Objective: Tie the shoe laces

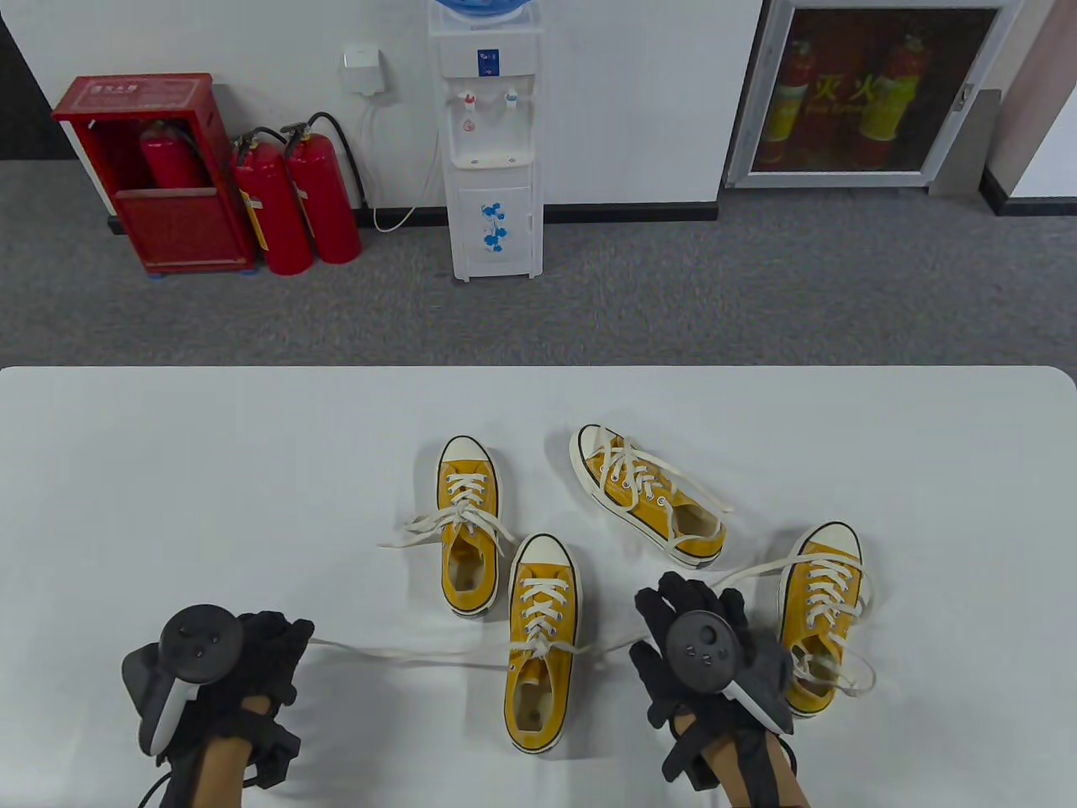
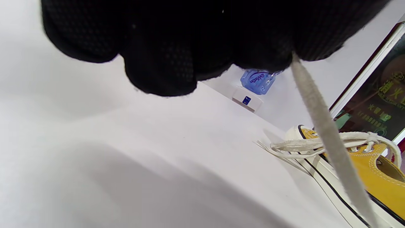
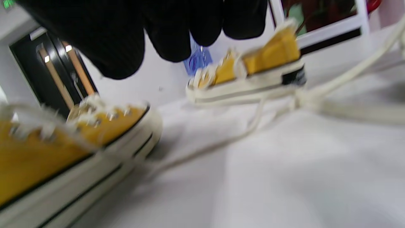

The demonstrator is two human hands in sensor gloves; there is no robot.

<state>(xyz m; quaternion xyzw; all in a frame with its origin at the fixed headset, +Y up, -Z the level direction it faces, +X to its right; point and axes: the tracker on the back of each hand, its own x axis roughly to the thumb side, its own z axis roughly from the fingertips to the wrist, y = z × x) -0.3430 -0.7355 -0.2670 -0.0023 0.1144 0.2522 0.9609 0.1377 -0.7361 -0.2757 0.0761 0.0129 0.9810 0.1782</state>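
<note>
Behind the white table (image 1: 168, 471) we are seeing grey carpet, a water dispenser (image 1: 492, 143) at the wall and red fire extinguishers (image 1: 286, 202) beside a red box (image 1: 156, 177). On the table four yellow shoes are lying. One shoe (image 1: 468, 526) is standing toe away from us, left of centre, with its laces spreading loose to both sides. A second shoe (image 1: 646, 492) is lying turned at an angle, further right. A third shoe (image 1: 823, 614) is at the far right, just beside our right hand (image 1: 702, 648). The near shoe (image 1: 540, 644) is between our two hands, toe pointing away.

Our left hand (image 1: 223, 665) is pinching one lace end (image 1: 404, 652) of the near shoe, and this lace is stretching flat over the table from the shoe to the hand; in the left wrist view the lace (image 2: 329, 139) is coming out from between the curled fingers (image 2: 164, 66). Our right hand is hovering beside the near shoe with fingers bent downward. Another lace (image 1: 618, 646) is running from the near shoe toward it, but we cannot tell whether the fingers are holding it, because the right wrist view is blurred.
</note>
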